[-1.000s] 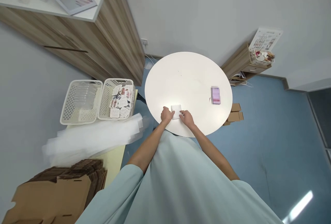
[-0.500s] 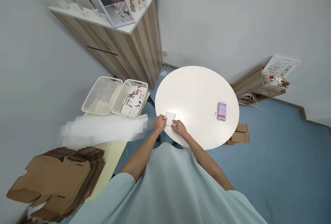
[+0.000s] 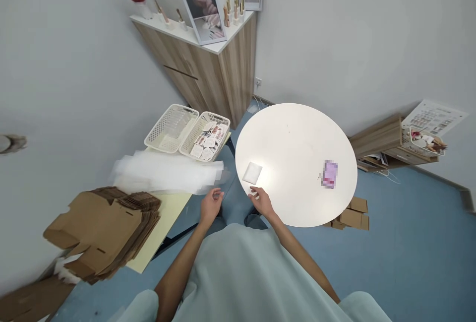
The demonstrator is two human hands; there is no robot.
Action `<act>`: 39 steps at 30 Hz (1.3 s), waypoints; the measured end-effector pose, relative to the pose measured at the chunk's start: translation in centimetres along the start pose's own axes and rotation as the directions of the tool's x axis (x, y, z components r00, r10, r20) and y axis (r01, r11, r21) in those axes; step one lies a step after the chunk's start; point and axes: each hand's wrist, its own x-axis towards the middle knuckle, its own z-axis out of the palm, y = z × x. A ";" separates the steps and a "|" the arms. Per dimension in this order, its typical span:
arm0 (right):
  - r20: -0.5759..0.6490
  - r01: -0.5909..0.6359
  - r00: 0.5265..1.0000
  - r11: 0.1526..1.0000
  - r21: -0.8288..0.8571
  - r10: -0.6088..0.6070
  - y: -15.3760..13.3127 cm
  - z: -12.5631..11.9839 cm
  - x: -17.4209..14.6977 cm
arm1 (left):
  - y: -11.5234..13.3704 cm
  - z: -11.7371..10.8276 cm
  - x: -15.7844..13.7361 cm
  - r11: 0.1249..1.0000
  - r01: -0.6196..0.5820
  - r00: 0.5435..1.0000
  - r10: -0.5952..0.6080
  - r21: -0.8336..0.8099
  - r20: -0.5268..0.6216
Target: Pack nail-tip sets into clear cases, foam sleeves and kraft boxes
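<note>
A small flat white packet (image 3: 252, 173) lies on the near left part of the round white table (image 3: 297, 128). My right hand (image 3: 262, 202) is over the table's edge just below the packet, not touching it, fingers apart and slightly bent. Off the table to the left, my left hand (image 3: 211, 206) hangs in the air with loosely curled fingers, and nothing shows in it. Nearest to it is the pile of translucent white sheets (image 3: 167, 173) on the pale yellow side table (image 3: 174, 213).
Two white plastic baskets stand behind the sheets: one with clear plastic pieces (image 3: 177, 122), one with printed cards (image 3: 208, 142). A stack of flat brown cardboard boxes (image 3: 100, 232) is at the left. A blurred purple item (image 3: 329, 174) lies on the round table's right side.
Both hands have let go of the white packet, which stays on the table. My left hand has moved left towards the sheets; the right has drawn back slightly. The view has turned left.
</note>
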 end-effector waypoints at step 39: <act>0.694 0.653 0.673 0.647 -0.394 -0.256 -20.2 37.2 -3.8 | -28.7 -26.2 -2.9 0.906 -0.055 0.998 0.050 0.419 0.023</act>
